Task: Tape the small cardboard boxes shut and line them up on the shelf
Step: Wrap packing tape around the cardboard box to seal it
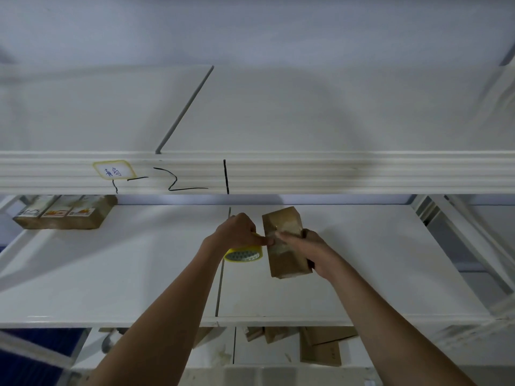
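A small brown cardboard box (287, 246) is held above the white middle shelf (111, 274), tilted with one end pointing away from me. My right hand (309, 250) grips it from the right side, thumb lying across its top. My left hand (239, 231) grips a yellow tape roll (243, 253) right against the box's left side, its index finger pressing on the box where a strip of clear tape crosses it. Three taped boxes (64, 214) stand side by side at the far left of the same shelf.
A white shelf beam (334, 174) with a handwritten label (114, 170) and black marker lines runs across just above the hands. Several loose cardboard boxes (320, 346) lie on the lower shelf below. A shelf upright (473, 246) stands at the right.
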The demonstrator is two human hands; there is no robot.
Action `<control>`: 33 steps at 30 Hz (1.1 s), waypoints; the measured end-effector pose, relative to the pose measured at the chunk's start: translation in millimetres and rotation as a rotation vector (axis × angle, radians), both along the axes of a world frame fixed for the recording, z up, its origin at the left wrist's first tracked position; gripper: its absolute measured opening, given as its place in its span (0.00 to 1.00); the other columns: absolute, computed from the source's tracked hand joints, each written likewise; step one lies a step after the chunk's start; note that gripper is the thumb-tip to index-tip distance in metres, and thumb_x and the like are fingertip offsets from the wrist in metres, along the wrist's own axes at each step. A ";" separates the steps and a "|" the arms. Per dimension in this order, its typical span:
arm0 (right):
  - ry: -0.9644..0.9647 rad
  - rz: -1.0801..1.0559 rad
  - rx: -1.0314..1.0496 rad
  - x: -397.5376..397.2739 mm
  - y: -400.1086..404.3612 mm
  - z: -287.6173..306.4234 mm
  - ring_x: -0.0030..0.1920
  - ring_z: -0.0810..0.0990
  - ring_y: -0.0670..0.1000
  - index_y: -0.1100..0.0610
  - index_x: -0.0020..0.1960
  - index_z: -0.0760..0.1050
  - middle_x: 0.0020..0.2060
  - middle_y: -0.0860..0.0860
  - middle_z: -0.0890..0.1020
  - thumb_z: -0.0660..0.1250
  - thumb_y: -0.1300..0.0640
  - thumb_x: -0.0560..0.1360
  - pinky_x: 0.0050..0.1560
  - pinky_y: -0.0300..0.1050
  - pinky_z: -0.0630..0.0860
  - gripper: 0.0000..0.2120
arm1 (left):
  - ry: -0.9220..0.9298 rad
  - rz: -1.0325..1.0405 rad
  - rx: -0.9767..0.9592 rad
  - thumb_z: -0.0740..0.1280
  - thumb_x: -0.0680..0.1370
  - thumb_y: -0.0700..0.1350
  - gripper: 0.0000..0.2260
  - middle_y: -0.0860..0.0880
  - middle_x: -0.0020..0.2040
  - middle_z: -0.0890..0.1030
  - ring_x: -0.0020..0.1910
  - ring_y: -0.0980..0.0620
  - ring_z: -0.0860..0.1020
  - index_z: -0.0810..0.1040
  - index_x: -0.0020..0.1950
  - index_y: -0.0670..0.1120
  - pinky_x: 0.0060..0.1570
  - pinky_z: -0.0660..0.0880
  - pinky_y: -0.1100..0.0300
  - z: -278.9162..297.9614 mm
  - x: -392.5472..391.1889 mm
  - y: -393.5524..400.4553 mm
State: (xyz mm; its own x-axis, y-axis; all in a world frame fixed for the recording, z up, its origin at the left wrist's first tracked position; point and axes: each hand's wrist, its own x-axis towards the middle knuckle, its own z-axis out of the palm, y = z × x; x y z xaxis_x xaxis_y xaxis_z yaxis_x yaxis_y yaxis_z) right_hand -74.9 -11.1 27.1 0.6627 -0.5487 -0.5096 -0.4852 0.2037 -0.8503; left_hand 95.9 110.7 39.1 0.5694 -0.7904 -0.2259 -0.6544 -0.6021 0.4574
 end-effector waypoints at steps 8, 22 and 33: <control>0.010 0.000 0.028 -20.9 -13.0 -8.6 0.49 0.87 0.56 0.59 0.58 0.81 0.47 0.55 0.88 0.83 0.46 0.63 0.56 0.55 0.82 0.28 | 0.195 -0.065 0.008 0.72 0.75 0.57 0.18 0.47 0.37 0.80 0.42 0.47 0.80 0.86 0.46 0.41 0.41 0.74 0.58 -9.1 10.2 12.2; 0.172 -0.059 0.080 -36.0 -13.6 -49.9 0.47 0.86 0.56 0.63 0.59 0.79 0.48 0.57 0.86 0.83 0.50 0.63 0.43 0.48 0.84 0.30 | -0.048 -0.080 0.235 0.72 0.66 0.71 0.27 0.50 0.37 0.79 0.38 0.50 0.80 0.79 0.40 0.46 0.45 0.81 0.55 -59.4 -4.7 4.4; 0.461 -0.060 -0.264 -32.3 -5.9 -88.5 0.54 0.79 0.56 0.60 0.55 0.75 0.53 0.56 0.79 0.79 0.38 0.63 0.55 0.51 0.80 0.33 | -0.052 -0.027 0.324 0.74 0.66 0.69 0.28 0.50 0.44 0.80 0.44 0.49 0.79 0.76 0.49 0.46 0.43 0.76 0.57 -84.8 -23.5 -2.2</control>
